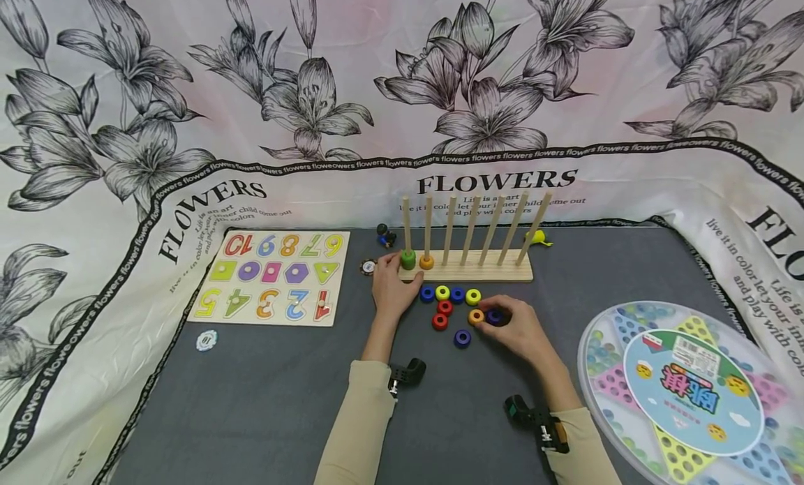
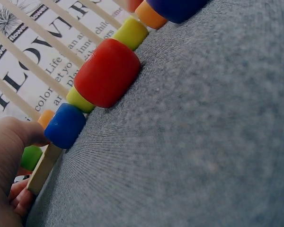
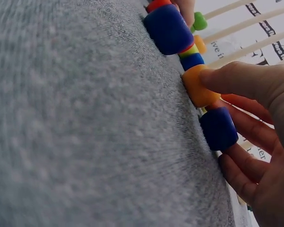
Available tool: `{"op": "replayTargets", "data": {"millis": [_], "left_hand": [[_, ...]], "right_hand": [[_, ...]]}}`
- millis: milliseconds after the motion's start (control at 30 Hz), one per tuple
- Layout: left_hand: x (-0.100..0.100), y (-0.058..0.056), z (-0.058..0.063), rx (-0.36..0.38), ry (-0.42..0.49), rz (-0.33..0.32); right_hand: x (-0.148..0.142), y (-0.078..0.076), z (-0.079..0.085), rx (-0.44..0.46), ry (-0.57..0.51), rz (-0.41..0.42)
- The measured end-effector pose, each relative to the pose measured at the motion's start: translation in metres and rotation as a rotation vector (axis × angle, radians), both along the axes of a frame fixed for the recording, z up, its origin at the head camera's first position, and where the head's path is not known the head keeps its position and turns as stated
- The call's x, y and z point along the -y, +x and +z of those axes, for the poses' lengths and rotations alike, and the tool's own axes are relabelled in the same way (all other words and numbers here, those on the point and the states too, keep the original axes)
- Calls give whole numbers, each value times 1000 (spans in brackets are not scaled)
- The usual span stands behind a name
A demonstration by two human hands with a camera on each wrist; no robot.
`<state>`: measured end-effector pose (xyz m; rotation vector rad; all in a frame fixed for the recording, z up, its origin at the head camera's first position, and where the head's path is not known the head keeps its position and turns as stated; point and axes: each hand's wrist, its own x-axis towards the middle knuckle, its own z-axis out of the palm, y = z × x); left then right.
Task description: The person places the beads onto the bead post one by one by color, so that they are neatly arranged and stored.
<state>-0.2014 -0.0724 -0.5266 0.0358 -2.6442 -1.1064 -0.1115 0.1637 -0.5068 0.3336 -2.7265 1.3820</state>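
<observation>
A wooden peg rack (image 1: 484, 267) with a row of upright pegs stands near the far edge of the table. Green (image 1: 408, 260) and orange rings (image 1: 426, 262) sit on its two leftmost pegs. My left hand (image 1: 394, 289) grips the left end of the base, thumb at the front. With thumb and finger, my right hand (image 1: 518, 326) pinches an orange ring (image 3: 199, 86) at the table surface. A dark blue ring (image 3: 219, 128) lies beside its fingers. Loose red (image 1: 440, 322), blue (image 1: 427, 294) and yellow rings (image 1: 473, 297) lie in front of the rack.
A number-and-shape puzzle board (image 1: 270, 279) lies at left, with a poker chip (image 1: 206, 340) below it. Another chip (image 1: 368, 266) and a small dark figure (image 1: 386, 235) are left of the rack. A yellow toy (image 1: 538, 238) is behind its right end. A round board game (image 1: 691, 394) occupies the right.
</observation>
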Motion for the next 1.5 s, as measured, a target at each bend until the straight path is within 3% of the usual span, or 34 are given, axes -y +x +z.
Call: {"op": "replayTargets", "data": {"millis": [700,1200,1500], "left_hand": [[-1,-1,2,1,-10,3],[0,1,1,-14,15,-11],[1,1,-2,-27,12,-12]], "right_hand": [[3,-5,21,-61,-50,-15],[25,-24,63,-72,-101,-16],[44,-39,89,-192,-147,-21]]}}
